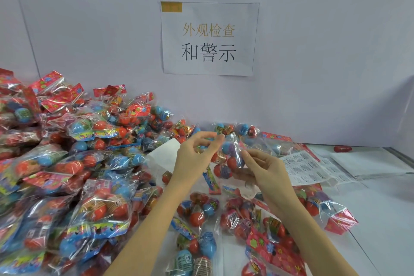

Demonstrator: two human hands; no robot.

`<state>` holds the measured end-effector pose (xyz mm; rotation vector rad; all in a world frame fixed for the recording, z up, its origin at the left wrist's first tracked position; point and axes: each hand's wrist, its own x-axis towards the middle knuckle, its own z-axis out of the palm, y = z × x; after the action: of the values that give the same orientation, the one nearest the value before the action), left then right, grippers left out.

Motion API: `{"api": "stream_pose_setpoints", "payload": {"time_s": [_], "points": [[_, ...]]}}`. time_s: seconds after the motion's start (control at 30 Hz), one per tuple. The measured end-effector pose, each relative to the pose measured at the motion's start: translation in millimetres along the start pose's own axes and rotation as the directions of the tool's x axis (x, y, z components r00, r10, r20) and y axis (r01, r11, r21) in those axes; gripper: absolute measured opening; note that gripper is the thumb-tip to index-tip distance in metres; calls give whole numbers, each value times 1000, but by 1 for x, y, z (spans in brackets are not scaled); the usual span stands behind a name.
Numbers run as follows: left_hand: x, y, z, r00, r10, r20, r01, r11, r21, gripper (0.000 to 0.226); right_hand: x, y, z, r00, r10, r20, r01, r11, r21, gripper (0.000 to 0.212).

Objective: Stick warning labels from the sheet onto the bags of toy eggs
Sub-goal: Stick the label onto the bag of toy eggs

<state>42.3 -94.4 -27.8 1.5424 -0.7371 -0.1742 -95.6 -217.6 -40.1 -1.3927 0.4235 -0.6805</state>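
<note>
- I see my left hand [197,152] raised, thumb and forefinger pinched together at their tips; what sits between them is too small to make out.
- My right hand [266,172] pinches the crinkly clear film of a bag [228,161] of glossy red and blue eggs, fingers curled around it.
- The bag hangs between both sets of fingers, long axis roughly upright, its top towards my left fingertips.
- The label sheet [307,168], flat white paper with a grid of small printed blocks, lies just right of my right fingers.
- A heap of bags [67,163] fills the left side.
</note>
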Motion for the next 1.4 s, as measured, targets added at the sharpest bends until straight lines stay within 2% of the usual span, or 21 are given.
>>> {"api": "stream_pose_setpoints", "payload": {"time_s": [0.07,0.13,0.23,0.33,0.4,0.43,0.53,0.57,0.63,0.7,0.83,0.93,1.03,1.13,1.2,1.27,1.33,1.4], "points": [[1,1,-2,997,-66,27,67,997,-40,51,2,0,-1,1000,24,3,-25,995,92,21],[2,1,-3,997,-61,44,63,996,-55,43,2,-1,-1,999,43,26,-47,986,162,22],[4,0,-8,996,-18,84,32,985,-170,28,2,-4,-3,996,37,83,-55,970,235,28],[5,0,-8,982,87,170,-42,967,-250,21,3,-7,-3,991,21,135,-60,954,293,33],[4,0,-7,971,113,209,-47,953,-299,25,2,-6,-2,993,19,119,-52,960,276,33],[4,1,-6,970,104,221,-38,958,-284,35,2,-6,-2,995,11,100,-37,965,260,36],[1,2,-2,984,-67,166,109,961,-255,75,1,-7,0,997,-69,47,60,985,163,45],[0,1,-1,986,-125,113,149,961,-235,76,1,-7,0,994,-105,39,98,984,148,46],[-1,-2,0,989,-144,32,147,979,-141,66,1,-7,1,988,-154,22,150,980,131,46],[0,-2,0,992,-113,57,119,986,-119,60,0,-7,1,983,-180,25,177,979,98,44],[2,-4,0,997,-36,74,53,966,-252,55,0,-2,1,977,-208,46,207,978,20,40],[4,-4,-3,1000,5,21,4,920,-391,66,2,0,-1,972,-235,16,235,972,-11,31],[7,-4,-10,996,47,-70,-73,892,-446,78,7,2,-6,947,-315,-64,299,937,-182,29],[6,-2,-14,979,54,-198,-124,923,-365,67,10,7,-12,954,-298,-29,259,869,-421,40],[6,-3,-13,960,146,-240,-194,962,-192,49,10,9,-15,977,-206,49,198,808,-555,48],[5,-4,-11,931,293,-217,-289,956,51,31,11,13,-16,983,-134,124,182,712,-678,56],[2,-4,-9,914,366,-175,-324,918,227,38,10,17,-15,982,-109,153,187,642,-743,58],[-2,-3,-7,923,367,-112,-324,902,284,41,10,18,-14,987,-102,127,162,674,-721,51]]}}
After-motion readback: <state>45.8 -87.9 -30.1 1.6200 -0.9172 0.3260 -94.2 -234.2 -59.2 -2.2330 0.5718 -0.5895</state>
